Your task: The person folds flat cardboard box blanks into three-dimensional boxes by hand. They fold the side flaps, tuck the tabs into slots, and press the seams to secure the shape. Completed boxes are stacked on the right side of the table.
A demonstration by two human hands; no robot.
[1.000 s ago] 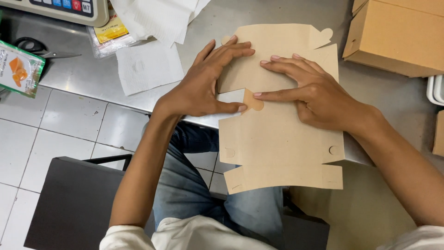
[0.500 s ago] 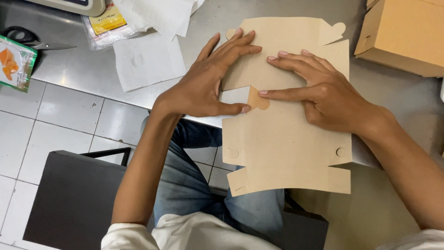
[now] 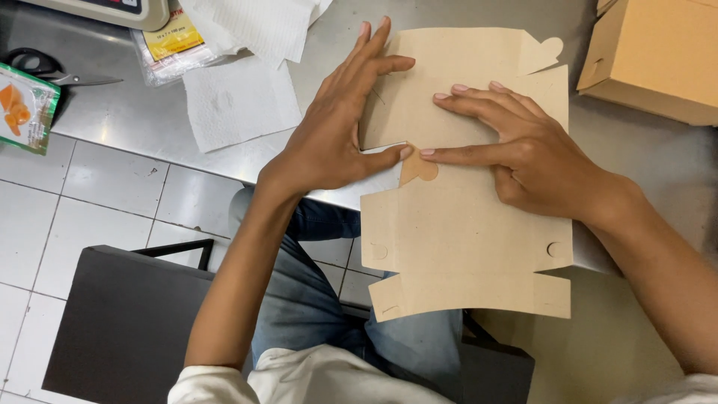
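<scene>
1. Stainless-steel counter (image 3: 149,123) with a dull grey sheen fills the upper part of the view; below its edge lie white floor tiles (image 3: 90,194), a dark chair seat (image 3: 120,322) and the person's blue-jeaned legs (image 3: 314,314).
2. Flat on the counter lies a tan die-cut cardboard box blank (image 3: 464,224), unfolded, its long axis running away from the person; the near end with its curved flap overhangs the counter edge above the lap, and the far end carries a rounded tab.
3. Left hand (image 3: 336,127) presses flat on the blank's left far part, fingers spread and straight, clamped on nothing.
4. Right hand (image 3: 523,157) lies flat on the blank's right side, fingers open, forefinger tip meeting the left thumb tip at a small rounded tab near the middle.
5. Just left of the blank rest white paper napkins (image 3: 232,97).
6. Further left are a clear bag with a yellow label (image 3: 168,41), black-handled scissors (image 3: 45,67) and a green packet with orange pictures (image 3: 22,105).
7. A closed brown cardboard box (image 3: 658,52) stands at the far right.
</scene>
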